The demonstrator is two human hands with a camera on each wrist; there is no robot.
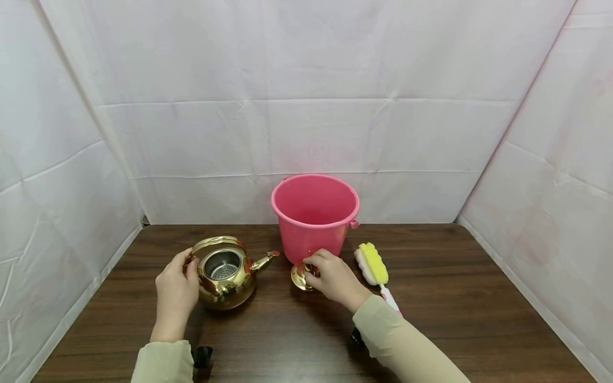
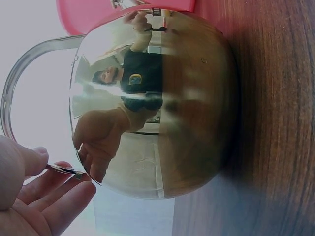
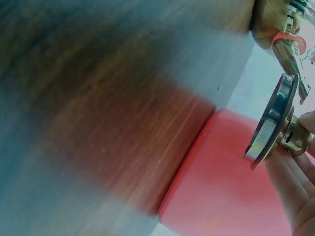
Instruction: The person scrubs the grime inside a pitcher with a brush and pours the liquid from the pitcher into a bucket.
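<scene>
A shiny gold teapot point(image 1: 227, 290) stands on the left of the table, its top uncovered and a perforated metal strainer point(image 1: 223, 270) showing inside. My left hand point(image 1: 176, 290) pinches the teapot's arched handle point(image 2: 22, 73) near its left base, as the left wrist view shows. Between thumb and fingers, my right hand point(image 1: 335, 276) holds the gold lid point(image 1: 300, 277) by its knob. In the right wrist view the lid point(image 3: 273, 123) is raised off the tabletop, its silver rim facing down. The spout point(image 1: 264, 261) points right, toward the lid.
A pink bucket point(image 1: 315, 234) stands open behind the lid, close to the right hand. To its right lies a yellow and white sponge brush point(image 1: 372, 264), its handle partly behind the right sleeve. White sheeting point(image 1: 316, 133) encloses the brown wooden table point(image 1: 455, 298) at back and sides.
</scene>
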